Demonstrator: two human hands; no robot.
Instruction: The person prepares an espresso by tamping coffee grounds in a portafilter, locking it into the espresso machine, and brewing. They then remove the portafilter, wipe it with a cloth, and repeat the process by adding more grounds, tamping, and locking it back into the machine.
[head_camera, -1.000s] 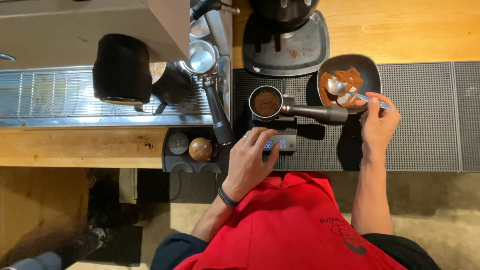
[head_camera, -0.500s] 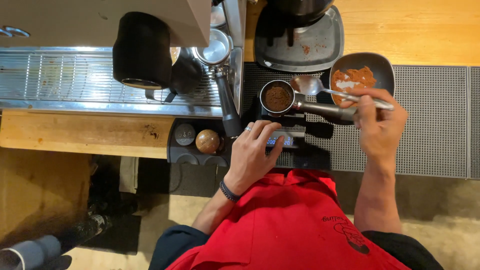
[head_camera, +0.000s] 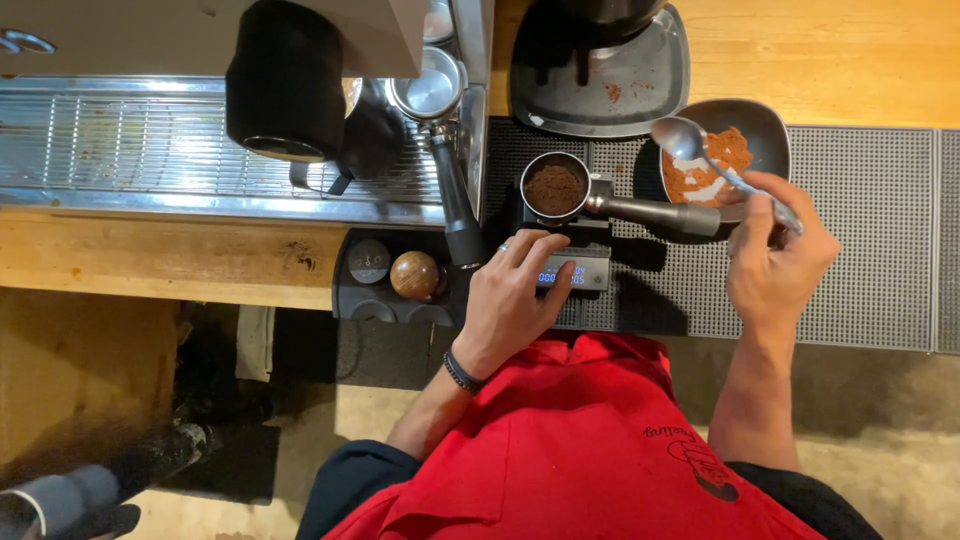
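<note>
A portafilter (head_camera: 556, 187) filled with dark ground coffee rests on a small scale (head_camera: 580, 268), its handle pointing right. My left hand (head_camera: 512, 305) lies flat on the scale's front, fingers by the lit display. My right hand (head_camera: 775, 262) holds a metal spoon (head_camera: 690, 145), its empty bowl lifted over the left rim of a dark bowl (head_camera: 765, 125) that holds brown coffee grounds. I wear a red apron.
An espresso machine with a steel drip grille (head_camera: 150, 150) and a black group head (head_camera: 285, 85) fills the upper left. A second portafilter (head_camera: 440, 120) hangs there. A wooden-topped tamper (head_camera: 414, 274) sits in a black holder. A grinder tray (head_camera: 610, 80) stands behind the black mat (head_camera: 870, 240).
My right hand has lifted the spoon out of the dark bowl and up toward its left rim. My left hand stays on the scale.
</note>
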